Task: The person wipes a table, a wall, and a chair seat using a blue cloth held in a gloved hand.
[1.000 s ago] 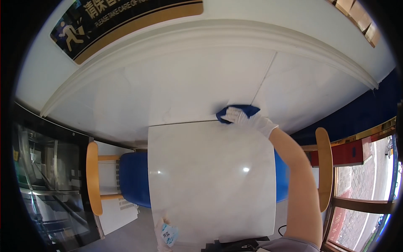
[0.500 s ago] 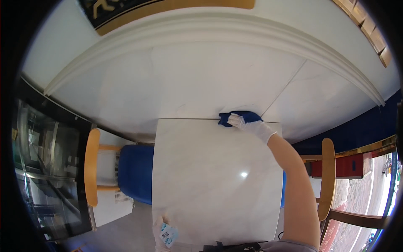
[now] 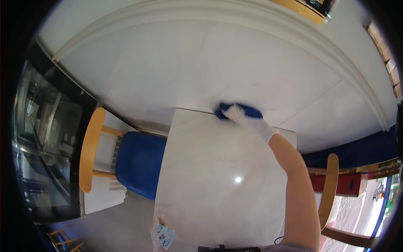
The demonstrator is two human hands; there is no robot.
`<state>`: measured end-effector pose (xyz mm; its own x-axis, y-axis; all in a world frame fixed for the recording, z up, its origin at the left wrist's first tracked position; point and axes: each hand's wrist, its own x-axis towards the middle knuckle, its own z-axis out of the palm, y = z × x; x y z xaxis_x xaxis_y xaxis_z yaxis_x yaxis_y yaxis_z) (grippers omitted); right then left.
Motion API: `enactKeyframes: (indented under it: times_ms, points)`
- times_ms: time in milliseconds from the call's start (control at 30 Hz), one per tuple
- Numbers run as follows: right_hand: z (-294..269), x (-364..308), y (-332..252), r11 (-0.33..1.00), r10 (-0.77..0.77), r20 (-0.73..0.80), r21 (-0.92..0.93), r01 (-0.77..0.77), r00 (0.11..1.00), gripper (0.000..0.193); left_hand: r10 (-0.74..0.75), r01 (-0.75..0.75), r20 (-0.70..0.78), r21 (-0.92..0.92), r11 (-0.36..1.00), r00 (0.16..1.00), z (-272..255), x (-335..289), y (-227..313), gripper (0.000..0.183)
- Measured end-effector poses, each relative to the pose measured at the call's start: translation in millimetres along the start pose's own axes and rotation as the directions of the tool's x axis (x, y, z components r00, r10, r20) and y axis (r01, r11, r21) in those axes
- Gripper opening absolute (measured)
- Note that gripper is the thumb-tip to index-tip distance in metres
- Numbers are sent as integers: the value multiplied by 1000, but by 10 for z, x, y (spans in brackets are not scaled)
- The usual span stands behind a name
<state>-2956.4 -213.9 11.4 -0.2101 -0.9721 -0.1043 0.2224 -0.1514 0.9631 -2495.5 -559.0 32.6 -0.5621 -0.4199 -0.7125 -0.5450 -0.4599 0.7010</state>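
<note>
My right hand [image 3: 240, 114], in a white glove, presses a dark blue cloth [image 3: 254, 112] at the far edge of the pale marble-look table [image 3: 210, 168], where it meets the wall. The cloth is bunched under and around the fingers and somewhat blurred. My left hand [image 3: 156, 233], also in a pale glove, is low at the table's near left corner. Its fingers close round a small white-and-blue printed packet [image 3: 166, 236]; part of this hand is out of sight below.
To the left stands a chair with a blue seat [image 3: 140, 164] and wooden back, with a dark glass-fronted cabinet [image 3: 46, 143] beyond it. Another wooden chair back [image 3: 329, 189] is on the right. A pale wall panel [image 3: 168, 67] rises behind the table.
The view has turned, so table and chairs appear tilted. My right hand and the cloth have shifted leftward along the table's far edge. The left hand still holds the packet near the same corner.
</note>
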Motion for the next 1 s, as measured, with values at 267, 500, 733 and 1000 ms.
enactKeyframes:
  times_ms: [267, 500, 733, 1000]
  points:
    - [588, 477, 824, 771, 458, -41, 515, -374, 888, 45, 214, -187, -52, 313, 931, 975, -247, -92, 56, 26]
    - [301, 1138, 1219, 714, 296, 332, 546, -439, 895, 58, 12, -30, -118, -153, 988, 993, -249, -78, 138, 35]
    - [1, 829, 198, 869, -428, 18, -266, 417, 903, 52, 108, -115, -135, -47, 992, 985, -589, 42, -31, 34]
    - [429, 1698, 1825, 261, 649, 320, 758, -598, 690, 62, 298, -281, -17, 289, 915, 954, -657, 149, 129, 26]
